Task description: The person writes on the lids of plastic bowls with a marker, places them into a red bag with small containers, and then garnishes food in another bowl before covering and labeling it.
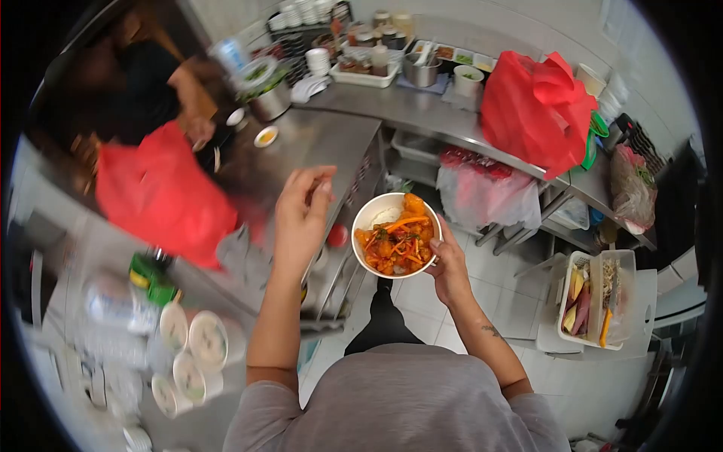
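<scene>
My right hand holds a white bowl by its right rim, above the floor beside the steel counter. The bowl carries white rice, orange sauced pieces and carrot strips. My left hand is raised just left of the bowl, over the counter's edge. Its fingertips are pinched together; I cannot tell if anything small is between them.
A steel counter runs on the left, with a red plastic bag, lidded cups and a small sauce dish. Another person stands at its far left. A second red bag sits on the back counter. A container of food is at the right.
</scene>
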